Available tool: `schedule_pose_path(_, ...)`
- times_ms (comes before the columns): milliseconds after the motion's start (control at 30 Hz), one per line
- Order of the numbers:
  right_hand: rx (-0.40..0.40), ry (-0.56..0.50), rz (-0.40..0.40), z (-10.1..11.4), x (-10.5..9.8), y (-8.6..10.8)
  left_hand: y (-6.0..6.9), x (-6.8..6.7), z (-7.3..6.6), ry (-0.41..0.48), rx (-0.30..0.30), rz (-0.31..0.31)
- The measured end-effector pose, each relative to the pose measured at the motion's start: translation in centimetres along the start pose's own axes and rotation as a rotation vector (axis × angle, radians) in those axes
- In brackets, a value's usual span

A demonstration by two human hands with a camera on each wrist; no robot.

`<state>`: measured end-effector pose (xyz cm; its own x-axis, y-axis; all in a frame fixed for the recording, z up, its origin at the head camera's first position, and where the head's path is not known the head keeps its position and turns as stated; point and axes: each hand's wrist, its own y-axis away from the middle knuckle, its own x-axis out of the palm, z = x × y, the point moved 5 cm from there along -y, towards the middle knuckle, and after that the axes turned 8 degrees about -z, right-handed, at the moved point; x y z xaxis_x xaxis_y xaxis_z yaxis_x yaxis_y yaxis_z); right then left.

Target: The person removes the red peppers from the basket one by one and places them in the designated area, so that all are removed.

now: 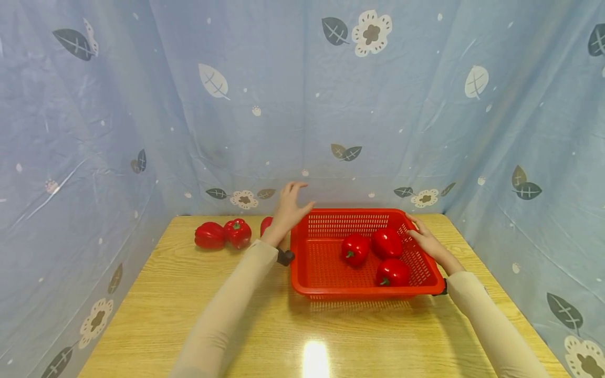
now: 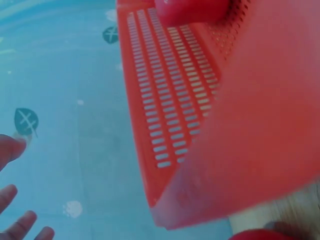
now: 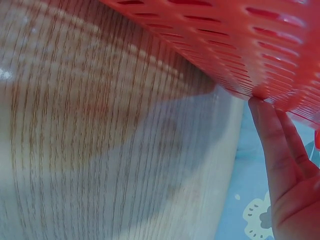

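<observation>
A red plastic basket [image 1: 331, 290] with slotted walls holds three red bell peppers, one of them [image 1: 355, 249] near its middle. My left hand [image 1: 288, 212] is raised beside the basket's back left corner, fingers spread and holding nothing; its fingertips also show in the left wrist view [image 2: 20, 210]. Around the basket's right rim lies my right hand [image 1: 425, 242], thumb on the inner side. In the right wrist view, fingers [image 3: 280, 150] of that hand touch the slotted outer wall [image 3: 240, 45].
Left of the basket, two red peppers [image 1: 210, 235] [image 1: 238, 233] lie together on the wooden table [image 1: 189, 304]. Another pepper [image 1: 266, 226] is partly hidden behind my left wrist. A blue patterned curtain [image 1: 264, 131] hangs behind and along both sides.
</observation>
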<state>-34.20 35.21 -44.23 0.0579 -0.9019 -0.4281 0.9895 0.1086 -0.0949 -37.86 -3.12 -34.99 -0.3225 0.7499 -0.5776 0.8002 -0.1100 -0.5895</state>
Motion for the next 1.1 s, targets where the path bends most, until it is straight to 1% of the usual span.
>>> schedule_pose_path(233,0.004,-0.013,0.002,0.3,0.0,0.2,-0.1,0.5,-1.1,0.054,-0.034,0.033)
schedule_pose_path(467,-0.001,-0.013,0.011,0.4,0.1,0.3,0.0,1.5,-2.0,0.104,-0.033,0.058)
schedule_pose_path(667,0.009,-0.020,0.022,0.1,0.1,0.2,0.1,2.5,-2.7,0.092,-0.026,0.094)
schedule_pose_path(833,0.013,-0.011,0.018,0.0,0.1,0.2,0.3,3.5,-3.3,0.121,-0.030,0.125)
schedule_pose_path(1100,0.023,-0.046,0.017,0.1,0.1,0.3,1.1,5.3,-4.2,0.109,-0.032,0.181)
